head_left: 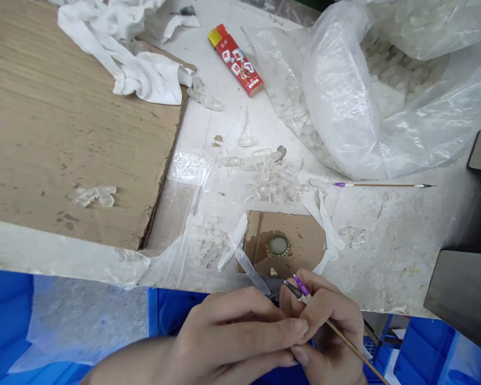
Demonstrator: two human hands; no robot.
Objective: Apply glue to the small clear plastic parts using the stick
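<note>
My right hand [328, 326] grips a thin wooden-handled brush [344, 342] with a purple collar and a dark tip pointing up and left. My left hand [232, 337] curls against the right, its fingers closed; whatever they may pinch is hidden. Just beyond the fingertips, a round pale cabochon in a green beaded setting [278, 246] lies on a small brown cardboard piece [304, 240]. Clear crystal-like pieces [270, 179] are scattered beyond it, and a second purple-collared brush [385, 185] lies to the right of them.
Small clear cubes [206, 246] lie left of the cardboard piece. A large plastic bag of clear pieces [344, 96] fills the back right, beside a red box [236, 59]. A cardboard sheet [64, 123], white cloth [124, 53] and blue crates [8, 321] surround the white table [393, 256].
</note>
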